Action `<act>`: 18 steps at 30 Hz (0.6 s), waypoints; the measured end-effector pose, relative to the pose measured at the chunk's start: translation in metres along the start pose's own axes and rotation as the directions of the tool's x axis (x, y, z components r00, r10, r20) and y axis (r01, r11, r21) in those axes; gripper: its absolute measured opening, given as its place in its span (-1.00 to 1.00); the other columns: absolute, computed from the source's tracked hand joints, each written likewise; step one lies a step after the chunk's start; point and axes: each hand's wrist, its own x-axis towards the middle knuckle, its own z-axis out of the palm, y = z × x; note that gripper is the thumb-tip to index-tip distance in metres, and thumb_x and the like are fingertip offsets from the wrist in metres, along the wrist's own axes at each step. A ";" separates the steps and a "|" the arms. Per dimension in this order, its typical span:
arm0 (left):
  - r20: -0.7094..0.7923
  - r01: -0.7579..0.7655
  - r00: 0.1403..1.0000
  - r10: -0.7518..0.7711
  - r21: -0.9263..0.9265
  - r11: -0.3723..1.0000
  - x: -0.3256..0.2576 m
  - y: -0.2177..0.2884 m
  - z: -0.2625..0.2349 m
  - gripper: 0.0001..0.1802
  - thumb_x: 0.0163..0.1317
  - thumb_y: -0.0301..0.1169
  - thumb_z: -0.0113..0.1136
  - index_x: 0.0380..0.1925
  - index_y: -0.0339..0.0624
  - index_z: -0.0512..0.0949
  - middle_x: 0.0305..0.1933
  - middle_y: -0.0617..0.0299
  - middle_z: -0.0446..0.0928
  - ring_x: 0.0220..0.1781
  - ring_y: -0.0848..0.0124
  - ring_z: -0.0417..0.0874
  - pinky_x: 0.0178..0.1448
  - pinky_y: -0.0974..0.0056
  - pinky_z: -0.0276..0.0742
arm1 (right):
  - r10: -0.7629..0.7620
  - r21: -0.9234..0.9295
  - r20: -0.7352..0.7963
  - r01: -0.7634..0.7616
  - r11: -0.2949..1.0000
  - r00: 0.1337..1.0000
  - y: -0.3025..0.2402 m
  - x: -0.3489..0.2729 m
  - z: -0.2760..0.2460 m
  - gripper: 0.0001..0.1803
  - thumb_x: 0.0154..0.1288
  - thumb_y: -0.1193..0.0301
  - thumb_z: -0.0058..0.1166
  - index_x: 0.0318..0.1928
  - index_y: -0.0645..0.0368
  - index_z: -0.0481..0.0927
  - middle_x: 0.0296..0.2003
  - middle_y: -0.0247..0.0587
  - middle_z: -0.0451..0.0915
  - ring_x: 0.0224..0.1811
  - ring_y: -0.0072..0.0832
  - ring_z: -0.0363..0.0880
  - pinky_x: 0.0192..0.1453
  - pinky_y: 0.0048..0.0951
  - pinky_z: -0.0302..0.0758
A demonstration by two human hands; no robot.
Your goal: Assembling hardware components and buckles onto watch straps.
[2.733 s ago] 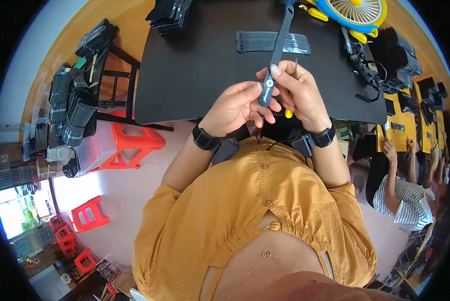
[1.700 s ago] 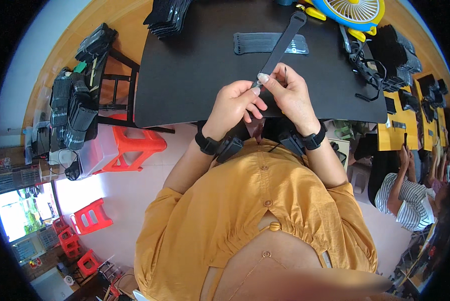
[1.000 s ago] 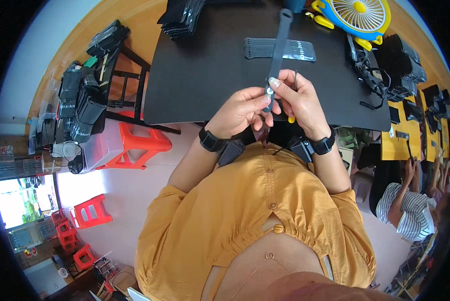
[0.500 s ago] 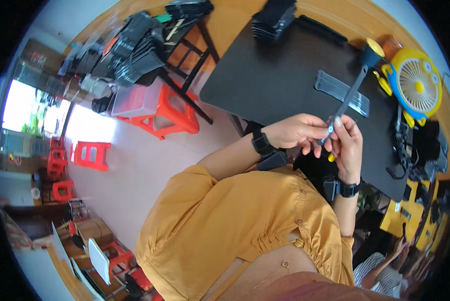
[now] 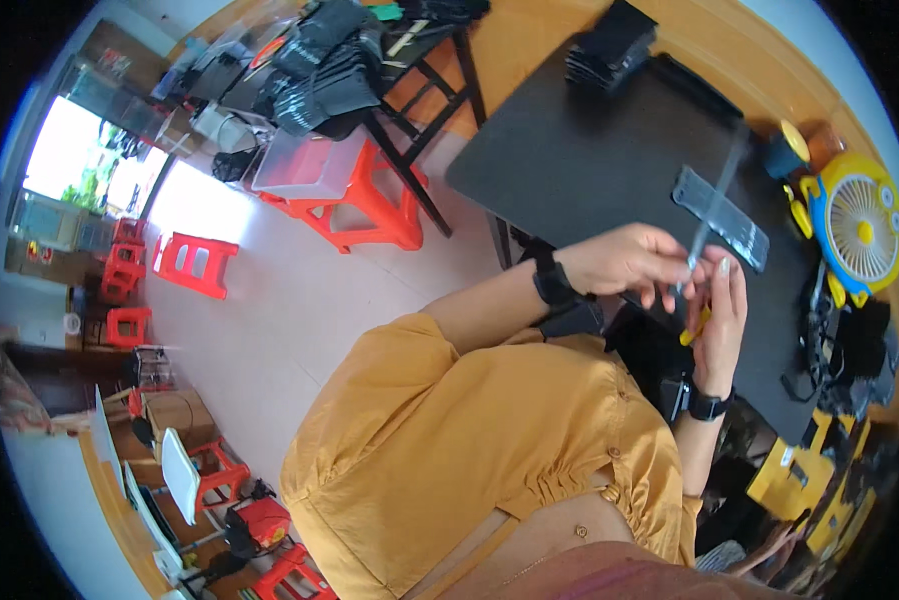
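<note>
My left hand (image 5: 629,265) pinches the lower end of a long, narrow grey strip (image 5: 714,205). The strip slants up and away over the dark table (image 5: 559,135), its far end smeared by motion. Close beside that lower end is my right hand (image 5: 719,315), fingers raised and curled inward. A small yellow-handled tool (image 5: 696,328) shows against its palm; the tool's working end is hidden. Beneath the strip, a clear plastic packet (image 5: 734,230) with something grey inside lies on the table. Both wrists wear black bands.
At the table's far edge sits a stack of black packets (image 5: 609,45). On the right are a dark cup with a yellow rim (image 5: 787,150), a yellow and blue fan (image 5: 862,230) and black cables. A red stool (image 5: 379,205) holding a clear bin stands left. Another person's arm shows lower right.
My right hand's fingers have lifted off the strip and straightened, showing more of the yellow handle. The strip stays in my left hand. The whole view has shifted.
</note>
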 end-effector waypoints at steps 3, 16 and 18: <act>-0.118 -0.089 0.990 0.083 -0.050 0.995 -0.005 0.003 -0.014 -0.64 0.45 -0.29 0.05 0.11 -0.30 0.48 -0.09 0.17 0.62 -0.26 0.47 0.66 -0.30 0.49 0.54 | 0.041 -0.057 0.080 -0.036 0.998 0.996 0.005 0.003 -0.008 -0.68 0.55 0.19 -0.14 0.00 0.15 0.54 -0.41 -0.41 0.53 -0.50 -0.73 0.37 -0.46 -0.67 0.28; -0.141 -0.082 0.989 0.042 -0.293 0.952 -0.008 -0.004 -0.029 -0.61 0.51 -0.28 -0.07 0.16 -0.34 0.43 -0.11 0.13 0.61 -0.26 0.43 0.64 -0.33 0.49 0.47 | -0.300 -0.471 0.150 0.334 0.816 0.942 0.010 -0.001 0.000 -0.73 0.37 0.31 0.17 0.01 0.14 0.64 -0.18 -0.28 0.67 -0.11 -0.48 0.61 0.01 -0.45 0.50; -0.136 -0.083 0.990 0.043 -0.298 0.951 -0.007 -0.006 -0.028 -0.61 0.51 -0.28 -0.07 0.15 -0.34 0.43 -0.12 0.14 0.60 -0.27 0.44 0.62 -0.32 0.49 0.47 | -0.326 -0.474 0.173 0.369 0.800 0.929 0.010 0.000 -0.002 -0.73 0.35 0.33 0.19 0.01 0.12 0.65 -0.19 -0.28 0.67 -0.14 -0.51 0.60 0.00 -0.45 0.50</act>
